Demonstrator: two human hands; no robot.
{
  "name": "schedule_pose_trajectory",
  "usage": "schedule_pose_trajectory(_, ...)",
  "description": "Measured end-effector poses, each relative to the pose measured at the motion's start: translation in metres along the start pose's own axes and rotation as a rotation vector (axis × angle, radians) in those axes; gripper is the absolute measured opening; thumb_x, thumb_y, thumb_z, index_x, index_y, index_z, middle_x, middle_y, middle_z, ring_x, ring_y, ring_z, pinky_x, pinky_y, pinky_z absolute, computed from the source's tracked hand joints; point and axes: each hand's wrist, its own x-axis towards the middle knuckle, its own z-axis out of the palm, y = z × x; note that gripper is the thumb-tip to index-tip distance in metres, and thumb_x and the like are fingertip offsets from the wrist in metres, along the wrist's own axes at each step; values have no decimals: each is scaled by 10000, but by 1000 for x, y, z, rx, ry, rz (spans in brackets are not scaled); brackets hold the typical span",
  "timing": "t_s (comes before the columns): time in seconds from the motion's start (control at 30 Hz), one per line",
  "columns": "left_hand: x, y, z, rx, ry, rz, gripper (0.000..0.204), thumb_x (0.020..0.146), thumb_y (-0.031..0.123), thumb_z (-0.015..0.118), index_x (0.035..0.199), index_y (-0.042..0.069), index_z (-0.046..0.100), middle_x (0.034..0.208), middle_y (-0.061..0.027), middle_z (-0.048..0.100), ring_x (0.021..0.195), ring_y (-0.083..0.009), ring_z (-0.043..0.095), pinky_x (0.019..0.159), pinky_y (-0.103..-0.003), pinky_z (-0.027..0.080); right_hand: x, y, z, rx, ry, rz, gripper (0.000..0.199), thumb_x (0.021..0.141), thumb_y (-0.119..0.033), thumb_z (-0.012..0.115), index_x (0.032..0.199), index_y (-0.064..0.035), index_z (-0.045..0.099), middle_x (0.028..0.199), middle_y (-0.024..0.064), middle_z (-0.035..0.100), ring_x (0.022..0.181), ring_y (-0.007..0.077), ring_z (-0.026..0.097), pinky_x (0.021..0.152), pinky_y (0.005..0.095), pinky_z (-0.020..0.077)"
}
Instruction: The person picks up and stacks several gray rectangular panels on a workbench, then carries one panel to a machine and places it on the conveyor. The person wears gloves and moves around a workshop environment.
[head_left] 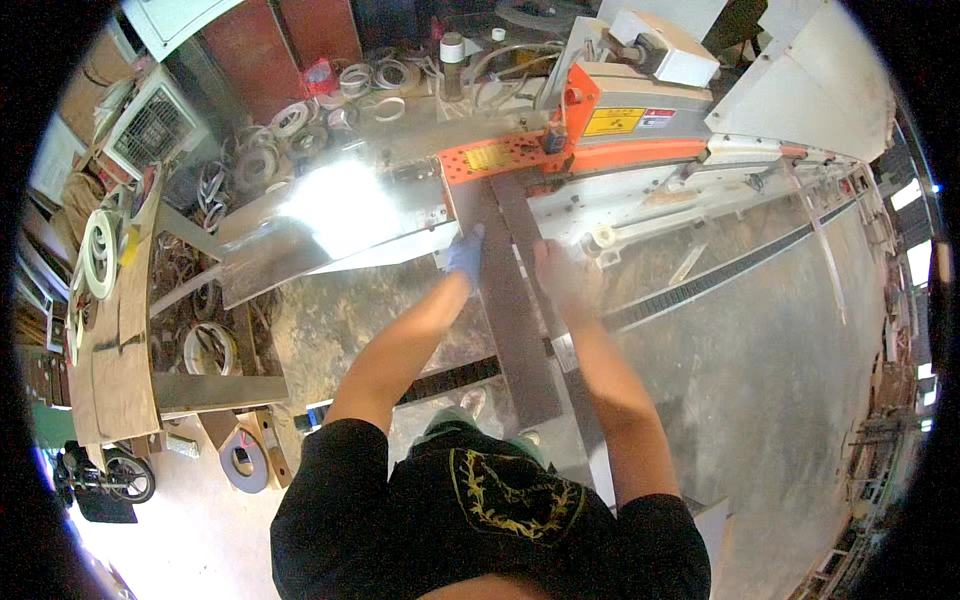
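Note:
A long dark brown board lies lengthwise before me, its far end at the orange end of a machine. My left hand, in a blue glove, is closed on the board's left edge, thumb on top. Along the right side runs a narrower brown strip, with a thin gap between it and the board. My right hand is at the strip's right edge. Motion smears its fingers, so their grip cannot be made out.
The machine's white and orange body stretches to the far right. A shiny metal table stands left, with rolls of edge banding behind it. A wooden shelf holds more rolls. A dark roller track runs right.

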Motion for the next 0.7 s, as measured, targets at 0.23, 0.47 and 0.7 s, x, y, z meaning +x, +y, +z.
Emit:
schedule_pose_trajectory(0.23, 47, -15, 0, -3, 65, 88, 542, 841, 356, 586, 1204, -32, 483, 1139, -142, 574, 1044, -258, 530, 883, -346, 404, 51, 5, 11, -32, -139, 10, 492, 916, -443, 345, 1109, -37, 544, 1084, 227, 574, 1034, 404, 518, 879, 435, 399)
schedule_pose_trajectory(0.47, 37, -9, 1, 29, 8, 118, 466, 847, 334, 592, 1163, 2, 503, 1100, -95, 574, 975, -224, 537, 846, -335, 421, 72, 19, 17, 41, -119, -88, 459, 901, -409, 420, 1058, -10, 582, 1052, 245, 577, 1012, 391, 537, 854, 405, 415)
schedule_pose_trajectory(0.7, 27, 7, 20, -235, -7, -97, 328, 850, 287, 595, 1067, 43, 565, 1029, -71, 603, 892, -211, 585, 789, -352, 485, 87, 53, 62, 710, -40, 24, 319, 886, -242, 530, 1031, 38, 578, 922, 115, 626, 849, 158, 539, 775, 297, 426)
